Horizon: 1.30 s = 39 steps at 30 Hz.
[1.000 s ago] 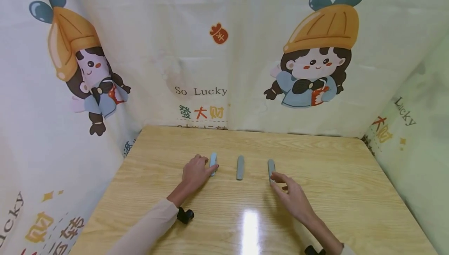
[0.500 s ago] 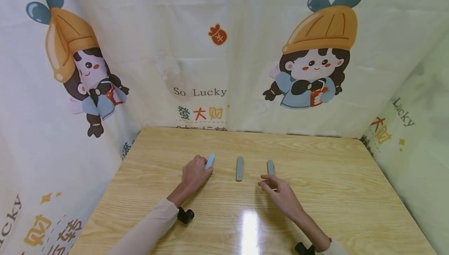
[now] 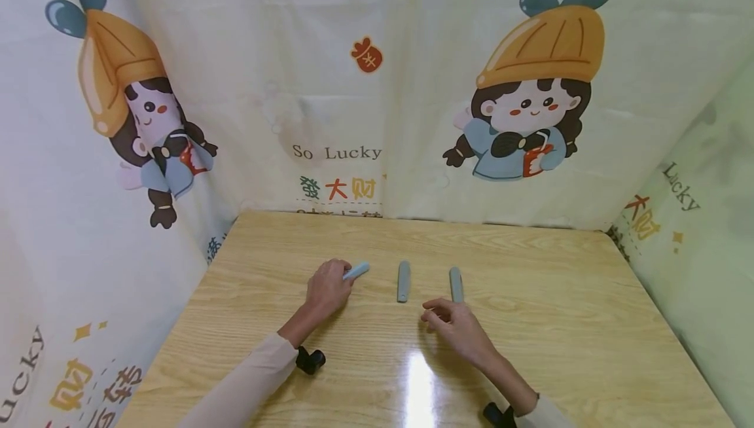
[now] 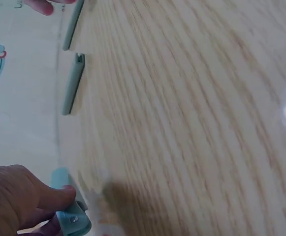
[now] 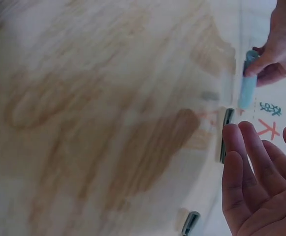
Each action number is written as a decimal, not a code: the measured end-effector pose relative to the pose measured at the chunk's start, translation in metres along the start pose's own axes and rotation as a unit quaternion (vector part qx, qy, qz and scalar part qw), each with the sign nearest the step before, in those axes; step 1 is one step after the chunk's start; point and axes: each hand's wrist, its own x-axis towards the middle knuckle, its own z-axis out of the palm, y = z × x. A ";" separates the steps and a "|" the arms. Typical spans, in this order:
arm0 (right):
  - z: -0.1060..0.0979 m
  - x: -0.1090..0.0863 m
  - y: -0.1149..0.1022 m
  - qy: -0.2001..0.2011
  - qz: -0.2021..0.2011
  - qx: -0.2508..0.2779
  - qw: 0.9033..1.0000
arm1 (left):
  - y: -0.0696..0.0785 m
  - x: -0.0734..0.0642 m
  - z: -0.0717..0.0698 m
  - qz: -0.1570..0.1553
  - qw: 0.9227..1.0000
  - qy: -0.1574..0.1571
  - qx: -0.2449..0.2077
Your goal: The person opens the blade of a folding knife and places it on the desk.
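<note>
My left hand (image 3: 328,287) is gripping the light-blue piece (image 3: 357,270) between thumb and fingers, its free end pointing right and slightly away from me. My right hand (image 3: 459,330) is holding nothing; its fingers are bending loosely. It is covering the near end of the right grey-green piece (image 3: 456,283) in the head view; I cannot tell whether they are touching. The middle grey-green piece (image 3: 403,282) is lying lengthwise between my hands, apart from both. The wood-grain bench (image 3: 530,264) is carrying both grey-green pieces. A printed curtain (image 3: 412,88) is hanging behind.
</note>
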 end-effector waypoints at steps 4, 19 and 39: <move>0.004 0.000 0.002 -0.004 -0.004 -0.003 1.000 | 0.003 -0.003 -0.004 0.008 0.999 0.004 -0.041; 0.020 0.009 -0.005 0.052 -0.007 0.000 0.999 | 0.017 -0.006 -0.014 -0.054 0.954 -0.045 -0.293; 0.037 0.029 -0.016 0.052 0.057 0.282 0.956 | 0.049 -0.034 0.000 -0.158 0.806 -0.204 -0.532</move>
